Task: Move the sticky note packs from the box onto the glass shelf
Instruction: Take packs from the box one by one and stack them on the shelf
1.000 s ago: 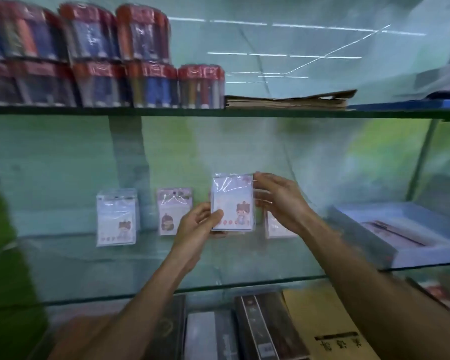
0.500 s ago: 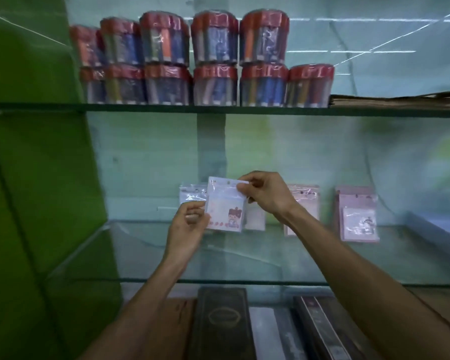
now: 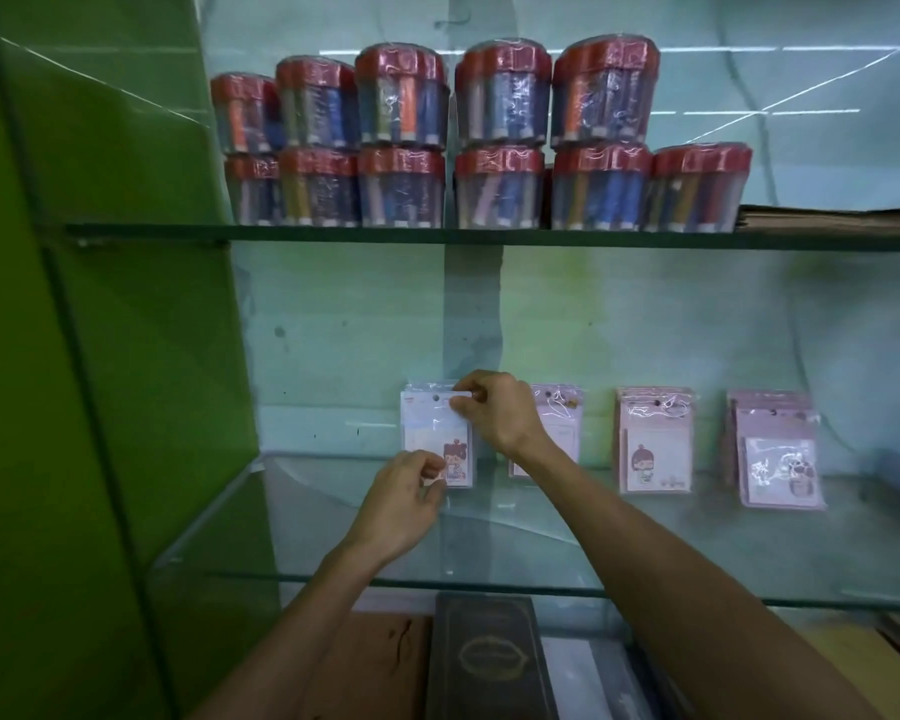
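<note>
Right hand (image 3: 500, 410) fingers are pinching the pack's (image 3: 437, 439) top edge; left hand (image 3: 404, 504) fingers are pinching its bottom edge. The pack is standing upright at frame centre on the glass shelf (image 3: 541, 543), against the back wall, left of three other packs (image 3: 653, 441).

From my remote seat I saw two glass shelves set against a pale wall, with a green panel (image 3: 105, 356) closing off the left side. The lower glass shelf (image 3: 541, 543) carried four lots of sticky note packs, all propped upright against the wall: a white pack (image 3: 427, 428) at the left end, a pink pack (image 3: 562, 433) just beside it, then a pink stack (image 3: 654, 441), and another pink stack (image 3: 774, 449) farthest right. The upper shelf (image 3: 489, 236) carried red-lidded tubs of pens (image 3: 489, 142) in two tiers, with flattened cardboard (image 3: 832, 218) lying at its right end.
</note>
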Demonstrator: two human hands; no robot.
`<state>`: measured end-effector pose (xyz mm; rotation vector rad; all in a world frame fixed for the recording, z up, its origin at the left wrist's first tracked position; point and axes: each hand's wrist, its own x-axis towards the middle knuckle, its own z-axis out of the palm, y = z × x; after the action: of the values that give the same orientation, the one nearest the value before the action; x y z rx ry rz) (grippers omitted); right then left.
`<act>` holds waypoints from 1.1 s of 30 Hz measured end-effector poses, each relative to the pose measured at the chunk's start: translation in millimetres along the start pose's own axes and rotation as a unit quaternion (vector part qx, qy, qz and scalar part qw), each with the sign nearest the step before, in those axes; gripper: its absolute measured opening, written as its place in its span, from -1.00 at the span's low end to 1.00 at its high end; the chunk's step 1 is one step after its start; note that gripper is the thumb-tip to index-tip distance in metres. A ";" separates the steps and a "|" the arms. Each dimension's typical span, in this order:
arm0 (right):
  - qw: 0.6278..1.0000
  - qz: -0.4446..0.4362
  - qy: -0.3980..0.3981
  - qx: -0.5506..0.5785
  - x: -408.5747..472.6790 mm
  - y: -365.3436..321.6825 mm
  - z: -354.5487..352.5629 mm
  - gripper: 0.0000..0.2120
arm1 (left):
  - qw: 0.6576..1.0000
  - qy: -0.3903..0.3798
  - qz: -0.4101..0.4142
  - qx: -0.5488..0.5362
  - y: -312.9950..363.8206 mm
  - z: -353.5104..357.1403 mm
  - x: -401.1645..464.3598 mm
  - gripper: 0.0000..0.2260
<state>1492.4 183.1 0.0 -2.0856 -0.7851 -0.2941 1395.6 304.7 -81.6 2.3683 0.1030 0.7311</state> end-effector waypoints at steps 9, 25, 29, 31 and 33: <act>0.997 -0.040 0.054 0.025 -14.2 8.5 -49.9 -0.87 | 0.983 0.011 -0.024 -0.179 23.6 6.5 5.0 -0.89; 0.986 -0.019 0.146 0.076 -118.6 130.6 -237.4 -0.90 | 0.917 -0.081 0.029 -0.389 195.7 146.1 15.2 -0.86; 0.981 0.008 0.191 -0.009 -137.5 176.4 -303.8 -0.92 | 0.905 -0.115 0.029 -0.407 244.5 198.4 20.6 -0.87; 0.977 0.033 0.200 -0.068 -147.0 202.9 -336.8 -0.94 | 0.898 -0.135 0.028 -0.418 268.8 224.0 22.6 -0.87; 0.970 0.069 0.192 -0.135 -157.3 230.9 -369.5 -0.87 | 0.890 -0.149 0.022 -0.430 294.0 250.4 23.4 -0.87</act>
<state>1543.6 -277.3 -2.6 -2.2247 -0.3798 -0.7362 1515.5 -61.9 -50.5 1.5896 -0.3442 0.3087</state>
